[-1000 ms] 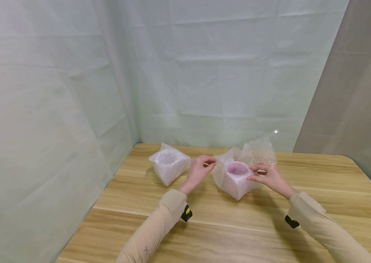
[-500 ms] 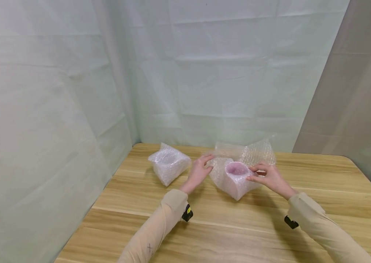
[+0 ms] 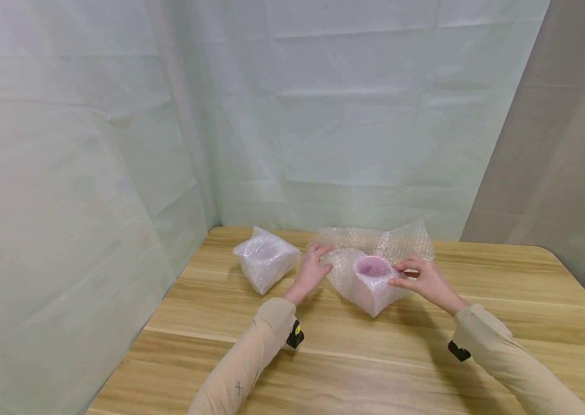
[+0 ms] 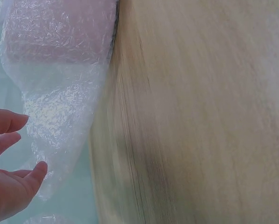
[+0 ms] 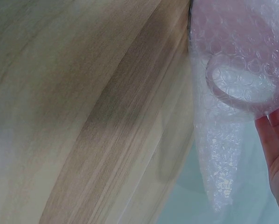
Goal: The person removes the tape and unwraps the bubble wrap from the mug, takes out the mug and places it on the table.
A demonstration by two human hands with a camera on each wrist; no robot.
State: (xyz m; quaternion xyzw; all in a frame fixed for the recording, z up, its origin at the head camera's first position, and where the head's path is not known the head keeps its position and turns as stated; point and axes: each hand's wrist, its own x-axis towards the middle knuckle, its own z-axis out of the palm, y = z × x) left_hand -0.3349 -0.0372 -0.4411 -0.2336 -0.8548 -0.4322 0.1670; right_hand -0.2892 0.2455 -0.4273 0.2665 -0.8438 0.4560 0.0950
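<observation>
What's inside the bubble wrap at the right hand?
A pink mug: open end showing in the head view, handle through the wrap. The covered base can't be made out.

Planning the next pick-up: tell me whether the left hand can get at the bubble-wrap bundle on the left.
Probably yes: the left hand is close beside the bubble-wrap bundle and appears to pinch nothing; the head view shows nothing between hand and bundle.

Pink mug [image 3: 373, 266] cropped at top in 2 wrist views, outline apparently blurred by bubble wrap [image 3: 343, 271]
</observation>
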